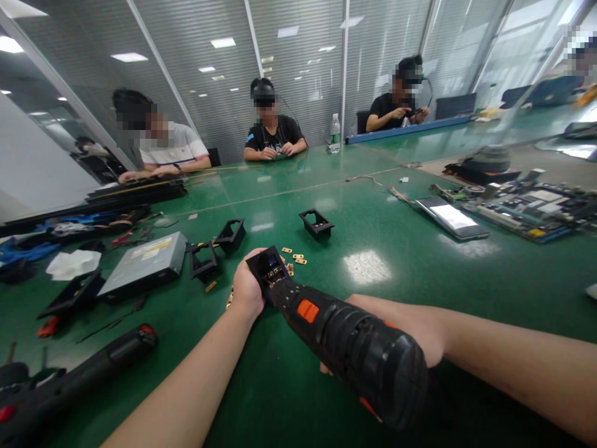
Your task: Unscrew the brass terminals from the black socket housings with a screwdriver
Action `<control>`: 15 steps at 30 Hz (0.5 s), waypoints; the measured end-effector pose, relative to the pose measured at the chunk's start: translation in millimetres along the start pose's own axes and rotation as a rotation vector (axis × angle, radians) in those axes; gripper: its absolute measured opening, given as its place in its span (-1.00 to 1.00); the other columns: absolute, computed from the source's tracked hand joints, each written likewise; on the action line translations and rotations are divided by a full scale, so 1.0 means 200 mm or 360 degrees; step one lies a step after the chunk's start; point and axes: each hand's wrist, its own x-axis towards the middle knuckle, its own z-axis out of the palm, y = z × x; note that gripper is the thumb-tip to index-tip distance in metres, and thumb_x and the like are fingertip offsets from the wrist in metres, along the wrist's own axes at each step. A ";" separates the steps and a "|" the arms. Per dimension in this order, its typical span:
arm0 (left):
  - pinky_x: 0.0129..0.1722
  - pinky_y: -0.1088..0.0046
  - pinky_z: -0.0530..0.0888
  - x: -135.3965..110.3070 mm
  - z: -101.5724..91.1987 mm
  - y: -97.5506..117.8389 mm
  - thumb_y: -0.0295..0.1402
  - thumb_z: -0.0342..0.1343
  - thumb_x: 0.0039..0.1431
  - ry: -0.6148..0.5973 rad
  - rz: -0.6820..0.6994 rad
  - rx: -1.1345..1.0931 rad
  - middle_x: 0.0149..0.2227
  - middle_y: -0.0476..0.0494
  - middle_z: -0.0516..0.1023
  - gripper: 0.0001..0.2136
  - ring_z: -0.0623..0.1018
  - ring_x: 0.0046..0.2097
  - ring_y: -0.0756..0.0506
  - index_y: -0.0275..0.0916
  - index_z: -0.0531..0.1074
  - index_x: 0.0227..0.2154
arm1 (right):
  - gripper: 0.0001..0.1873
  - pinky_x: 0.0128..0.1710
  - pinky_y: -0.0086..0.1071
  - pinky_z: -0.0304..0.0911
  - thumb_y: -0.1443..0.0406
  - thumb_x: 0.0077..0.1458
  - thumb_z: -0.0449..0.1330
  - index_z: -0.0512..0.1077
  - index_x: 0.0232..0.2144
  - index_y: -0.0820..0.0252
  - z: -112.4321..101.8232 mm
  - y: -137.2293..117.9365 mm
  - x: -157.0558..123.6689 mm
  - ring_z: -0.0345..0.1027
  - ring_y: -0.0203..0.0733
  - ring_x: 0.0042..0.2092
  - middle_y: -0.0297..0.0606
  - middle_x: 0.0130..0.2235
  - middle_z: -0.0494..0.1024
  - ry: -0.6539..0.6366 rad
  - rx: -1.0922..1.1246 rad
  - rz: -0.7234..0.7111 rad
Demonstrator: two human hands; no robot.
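Observation:
My left hand is closed around a black plastic socket housing, tilted so its hollow side faces me, with brass-coloured parts inside. In my right hand is a black and orange cordless power screwdriver, its front end reaching into the housing; the tip itself is hidden. The tool's body covers most of my right fingers. Small brass pieces lie just beyond the housing. Similar black housings rest on the green table nearby, one farther back, another to the left.
A silver optical drive lies at left, with a second black power tool before it. At right are a phone and circuit boards. A water bottle stands far back, near several people seated across the table.

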 end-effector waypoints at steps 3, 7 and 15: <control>-0.44 0.28 0.48 0.00 0.00 0.00 -0.27 0.10 -0.07 -0.0015 -0.0016 -0.0010 -0.52 -0.14 0.52 -0.80 0.54 -0.48 -0.16 -0.30 0.46 -0.42 | -0.49 -0.28 -0.42 0.33 0.22 -0.23 0.45 0.51 -0.21 0.40 -0.01 0.02 0.00 0.43 -0.22 -0.31 -0.18 -0.36 0.55 0.0052 0.0044 0.0065; -0.42 0.30 0.48 0.00 0.00 0.00 -0.28 0.08 -0.06 0.0005 -0.0033 -0.0014 -0.52 -0.14 0.53 -0.81 0.54 -0.47 -0.14 -0.29 0.46 -0.42 | -0.64 -0.18 -0.37 0.35 0.31 -0.19 0.42 0.49 -0.32 0.42 -0.03 0.05 0.00 0.43 -0.21 -0.27 -0.18 -0.35 0.54 -0.0124 0.0084 -0.0128; -0.45 0.27 0.49 -0.01 0.01 0.01 -0.28 0.09 -0.07 0.0049 -0.0109 -0.0057 -0.53 -0.13 0.52 -0.81 0.55 -0.48 -0.17 -0.28 0.44 -0.42 | -0.71 0.05 -0.14 0.26 0.26 -0.12 0.40 0.49 -0.33 0.29 -0.07 0.12 0.00 0.38 -0.03 -0.07 -0.23 -0.37 0.52 -0.0272 -0.0078 -0.0273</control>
